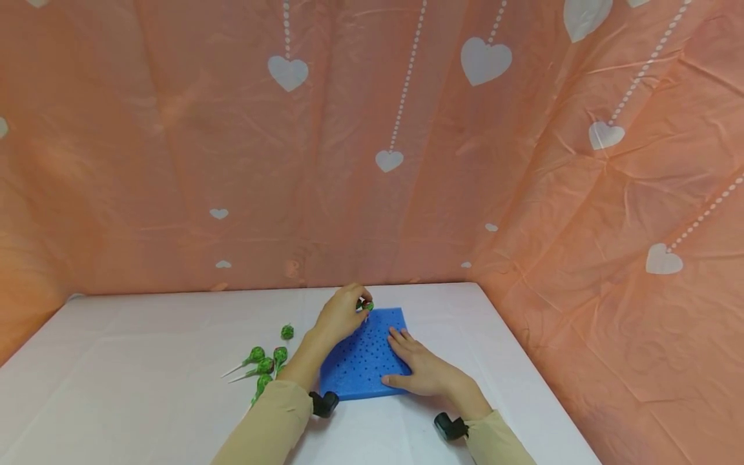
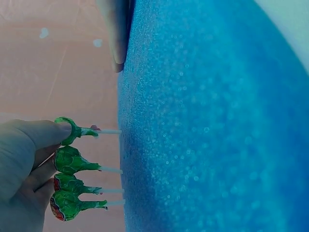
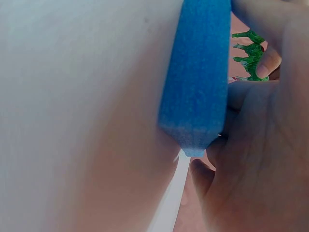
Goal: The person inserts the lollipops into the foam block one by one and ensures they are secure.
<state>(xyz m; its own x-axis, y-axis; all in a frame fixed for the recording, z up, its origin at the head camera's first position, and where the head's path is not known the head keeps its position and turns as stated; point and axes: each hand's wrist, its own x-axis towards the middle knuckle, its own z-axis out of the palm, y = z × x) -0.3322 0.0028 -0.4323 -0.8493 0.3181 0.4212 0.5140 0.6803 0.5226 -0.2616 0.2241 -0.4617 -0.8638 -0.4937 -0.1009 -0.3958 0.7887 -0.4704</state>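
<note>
A blue foam board [image 1: 363, 361] dotted with small holes lies on the white table. At its far edge my left hand [image 1: 341, 315] pinches the green-wrapped head of a lollipop [image 2: 69, 129] between thumb and fingers. The white stick of that lollipop points at the board and meets its surface in the left wrist view. Beside it stand more green lollipops [image 2: 71, 160] in a row, sticks at the foam, with the other fingers behind them. My right hand [image 1: 427, 369] rests flat on the board's right side, fingers spread and thumb near the front edge.
Several loose green lollipops [image 1: 256, 354] lie on the white tablecloth [image 1: 145, 374] left of the board, partly behind the left forearm. One more lollipop [image 1: 287, 332] lies farther back. An orange curtain [image 1: 349, 213] with white hearts hangs behind and to the right.
</note>
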